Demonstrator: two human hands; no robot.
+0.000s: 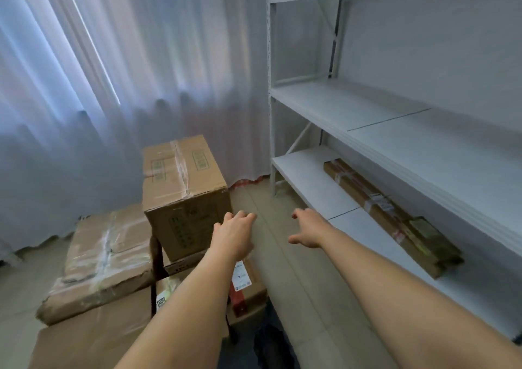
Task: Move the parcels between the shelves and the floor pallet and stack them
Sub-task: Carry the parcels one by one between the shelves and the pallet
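Cardboard carton (185,196) awaits both empty, loosely spread hands, left hand (234,234) and right hand (309,228); best gripped low on opposite sides.

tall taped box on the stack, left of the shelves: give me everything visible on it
The tall taped box is brown corrugated cardboard, roughly cube-shaped and upright. Clear tape runs along its closed top seam and down the front face. Green printed panels show on the top and front, text unreadable. It stands on lower parcels, beside the flat wrapped parcel, in front of the curtain. The left hand reaches near its lower right corner; contact is unclear.
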